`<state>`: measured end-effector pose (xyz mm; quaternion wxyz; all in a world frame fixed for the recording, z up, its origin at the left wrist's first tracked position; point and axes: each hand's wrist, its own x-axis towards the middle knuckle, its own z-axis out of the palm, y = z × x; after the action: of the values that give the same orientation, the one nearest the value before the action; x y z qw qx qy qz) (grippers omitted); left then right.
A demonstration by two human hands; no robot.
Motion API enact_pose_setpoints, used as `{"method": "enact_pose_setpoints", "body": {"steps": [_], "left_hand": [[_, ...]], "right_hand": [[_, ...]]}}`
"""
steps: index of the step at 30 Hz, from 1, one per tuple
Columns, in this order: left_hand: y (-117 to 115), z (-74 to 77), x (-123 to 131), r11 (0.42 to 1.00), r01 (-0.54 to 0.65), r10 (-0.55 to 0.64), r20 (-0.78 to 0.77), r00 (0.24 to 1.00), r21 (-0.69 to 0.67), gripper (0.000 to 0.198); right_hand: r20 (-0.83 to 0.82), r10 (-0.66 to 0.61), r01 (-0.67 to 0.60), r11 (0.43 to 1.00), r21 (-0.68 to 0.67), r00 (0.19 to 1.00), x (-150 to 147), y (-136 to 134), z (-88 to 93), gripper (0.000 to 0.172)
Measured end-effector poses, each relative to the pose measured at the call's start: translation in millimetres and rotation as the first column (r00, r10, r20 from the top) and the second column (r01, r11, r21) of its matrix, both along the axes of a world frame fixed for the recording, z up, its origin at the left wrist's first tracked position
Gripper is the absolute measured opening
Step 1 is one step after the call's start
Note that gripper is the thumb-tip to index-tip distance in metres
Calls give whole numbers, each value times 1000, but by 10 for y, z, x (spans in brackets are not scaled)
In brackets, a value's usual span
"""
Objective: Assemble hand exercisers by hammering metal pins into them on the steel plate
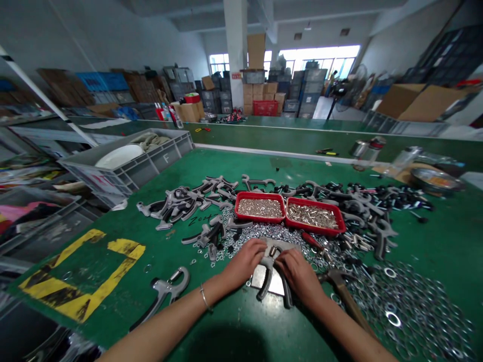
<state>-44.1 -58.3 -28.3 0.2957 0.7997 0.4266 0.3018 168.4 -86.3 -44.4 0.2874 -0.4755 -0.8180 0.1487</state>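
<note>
A grey hand grip strengthener (pixel 268 274) with two dark-padded handles lies on a small metal plate (pixel 260 281), handles toward me. My left hand (pixel 253 254) is closed at its upper left side, fingertips partly hidden. My right hand (pixel 296 269) is closed on its upper right side, near the top of the right handle. A short metal cylinder or spring (pixel 274 251) shows between the two arms. Another grip strengthener (pixel 166 289) with a shiny spring lies left of my left forearm.
Beyond my hands stand a red tray of tiny metal parts (pixel 260 219) and a red tray of pins (pixel 343 229). Loose washers (pixel 411 311), a hammer (pixel 347 294) and a red-handled screwdriver (pixel 311 240) lie rightward. Grip parts (pixel 177 206) are heaped left; a grey crate (pixel 151 166) stands behind.
</note>
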Motion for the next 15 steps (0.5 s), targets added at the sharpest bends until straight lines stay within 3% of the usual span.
{"method": "enact_pose_setpoints", "body": {"steps": [2, 4, 6, 8, 11, 15], "left_hand": [[192, 110, -87, 994, -76, 78, -23, 997, 85, 23], [472, 246, -157, 974, -101, 140, -188, 972, 201, 23], [800, 373, -196, 960, -73, 182, -406, 896, 269, 23], [1115, 452, -201, 959, -68, 210, -527, 824, 276, 22], [1452, 458, -148, 965, -103, 234, -613, 755, 242, 20], [1611, 367, -15, 968, -147, 251, -712, 655, 205, 17]], "right_hand": [[62, 16, -18, 999, 34, 998, -2, 17, -29, 22], [121, 34, -42, 997, 66, 992, -2, 25, -53, 23], [174, 44, -61, 994, 94, 984, -6, 26, -72, 22], [215, 24, -51, 992, 118, 976, -17, 18, -85, 21], [253, -57, 18, 988, 153, 966, -41, -12, -99, 21], [297, -65, 18, 988, 155, 953, -68, -34, -102, 22]]}}
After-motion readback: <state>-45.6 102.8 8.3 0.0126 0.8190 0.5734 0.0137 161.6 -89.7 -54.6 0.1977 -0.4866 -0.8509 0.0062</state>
